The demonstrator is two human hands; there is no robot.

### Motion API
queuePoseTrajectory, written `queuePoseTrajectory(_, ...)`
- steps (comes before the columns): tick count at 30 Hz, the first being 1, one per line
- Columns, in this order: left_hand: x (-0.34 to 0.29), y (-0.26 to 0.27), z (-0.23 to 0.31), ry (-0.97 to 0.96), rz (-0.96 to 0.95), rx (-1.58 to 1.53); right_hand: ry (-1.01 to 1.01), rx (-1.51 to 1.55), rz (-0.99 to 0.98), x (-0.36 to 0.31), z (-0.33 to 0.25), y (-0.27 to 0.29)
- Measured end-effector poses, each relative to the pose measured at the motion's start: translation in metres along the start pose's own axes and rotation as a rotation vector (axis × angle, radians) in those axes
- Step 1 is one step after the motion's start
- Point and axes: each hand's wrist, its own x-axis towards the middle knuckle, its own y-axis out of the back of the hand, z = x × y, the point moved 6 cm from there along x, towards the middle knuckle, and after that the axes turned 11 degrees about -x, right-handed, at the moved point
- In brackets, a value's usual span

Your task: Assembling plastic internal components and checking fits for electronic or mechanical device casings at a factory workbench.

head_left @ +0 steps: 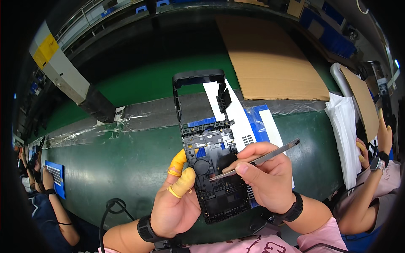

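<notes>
At the green counter's (139, 164) near edge, left fingers (178, 163) grip black plastic housing (216, 158). Right fingers (256, 149) hold grey metal tweezers (274, 155), best lightly.

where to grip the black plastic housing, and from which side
The black plastic housing is probably best gripped along the left edge of its lower body, from the left, where the left hand holds it: that body looks solid, the upper end is a thin open frame, and the right hand blocks the right side.
</notes>
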Motion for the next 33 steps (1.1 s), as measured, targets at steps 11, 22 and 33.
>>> queuePoseTrajectory(11, 0.000, 0.000, 0.000, 0.002, 0.015, -0.007, 0.027, -0.039, 0.011, -0.001, 0.003, -0.001)
queuePoseTrajectory(22, -0.004, 0.006, 0.002, -0.176, 0.134, 0.225, 0.084, -0.113, 0.040, -0.004, -0.007, -0.003)
queuePoseTrajectory(33, 0.175, 0.039, 0.181, -0.404, 0.383, 0.593, 0.033, -0.125, 0.138, 0.031, -0.028, 0.058)
